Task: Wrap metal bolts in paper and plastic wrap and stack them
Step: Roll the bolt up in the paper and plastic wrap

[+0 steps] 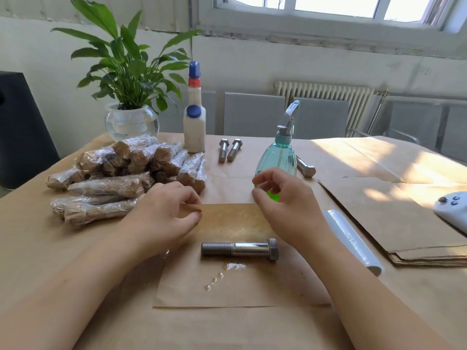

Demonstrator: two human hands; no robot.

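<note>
The counter was covered in brown paper. On it lay a paper sheet with a bolt across it, a heap of wrapped bolts at the left, two bare bolts farther back, a white glue bottle, a green spray bottle, a potted plant, a roll of plastic wrap, and a stack of paper sheets at the right.

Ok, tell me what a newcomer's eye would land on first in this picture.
Probably the bare steel bolt lying crosswise on a brown paper sheet front and centre, with both hands just beyond it: the left hand pinches the sheet's folded far edge, the right hand hovers with fingers curled. Next, the heap of wrapped bolts at the left, and the green spray bottle behind the right hand.
</note>
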